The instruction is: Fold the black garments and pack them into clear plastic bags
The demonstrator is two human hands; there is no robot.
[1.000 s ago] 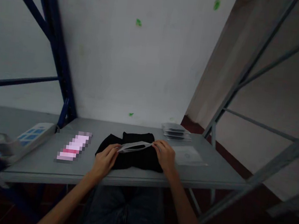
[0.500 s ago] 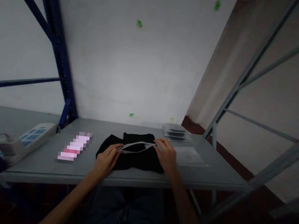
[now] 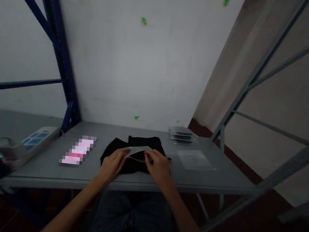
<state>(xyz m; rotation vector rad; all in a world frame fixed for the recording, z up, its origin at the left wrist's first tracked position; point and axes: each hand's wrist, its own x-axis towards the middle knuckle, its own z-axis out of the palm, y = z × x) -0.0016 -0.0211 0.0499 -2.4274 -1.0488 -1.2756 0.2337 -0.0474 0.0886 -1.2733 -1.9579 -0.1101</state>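
black fabric [image 3: 144, 141] is bunched up in the middle of the grey table [image 3: 220, 177], close to the front edge, and both hands are over it working on a see-through plastic bag [image 3: 139, 149]. left hand [image 3: 112, 163] has the bag's left end pinched between thumb and fingers, while the right hand [image 3: 160, 167] has its fingertips at the other side of the mouth, though i can't tell if they're clamped on the lip or just pushing it apart. hands are separate, with the gaping mouth between them, and my guess is that holding the two ends like this is what keeps it from collapsing flat. the cloth sits right under the bag, probably so everything stays within easy reach, same with the flat clear bag [image 3: 196, 160] lying just right of the cloth. a small stack of clear packets [image 3: 183, 135] is farther back near the wall [image 3: 148, 74], out of the elbows' way i reckon. edge-wise, both forearms cross the table's front lip, so not much slack on that side, but there's bare tabletop between the cloth and the pixelated pink patch [image 3: 78, 151] on the left, with the white power strip [image 3: 40, 138] beyond that
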